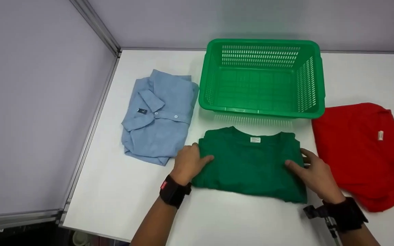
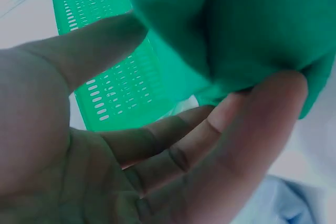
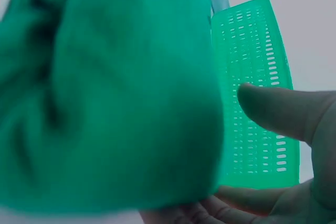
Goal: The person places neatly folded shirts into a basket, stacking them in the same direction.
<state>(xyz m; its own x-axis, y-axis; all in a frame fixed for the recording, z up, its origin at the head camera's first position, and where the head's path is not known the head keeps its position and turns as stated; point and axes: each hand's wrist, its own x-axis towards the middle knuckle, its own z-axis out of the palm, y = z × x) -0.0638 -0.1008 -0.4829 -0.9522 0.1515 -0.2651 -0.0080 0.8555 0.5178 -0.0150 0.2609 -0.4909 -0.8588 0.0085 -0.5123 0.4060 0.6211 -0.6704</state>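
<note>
A folded green T-shirt [image 1: 251, 164] with a white neck label lies on the white table, its neckline toward the basket. My left hand [image 1: 187, 164] holds its left edge, thumb on top and fingers at the side. In the left wrist view, the green cloth [image 2: 252, 30] comes between thumb and fingers. At the opposite edge is my right hand [image 1: 318, 176], its fingers touching the side and its thumb over the cloth. The right wrist view shows that thumb [image 3: 283, 111] standing apart from the shirt, with the fingers partly hidden beneath its edge.
Behind the T-shirt stands a green plastic basket [image 1: 262, 111] with slotted walls and nothing inside. A folded light-blue button shirt [image 1: 169, 136] lies to the left. Folded red clothing [image 1: 361, 153] lies at the right, close to my right hand. Grey panels [image 1: 46, 102] border the table.
</note>
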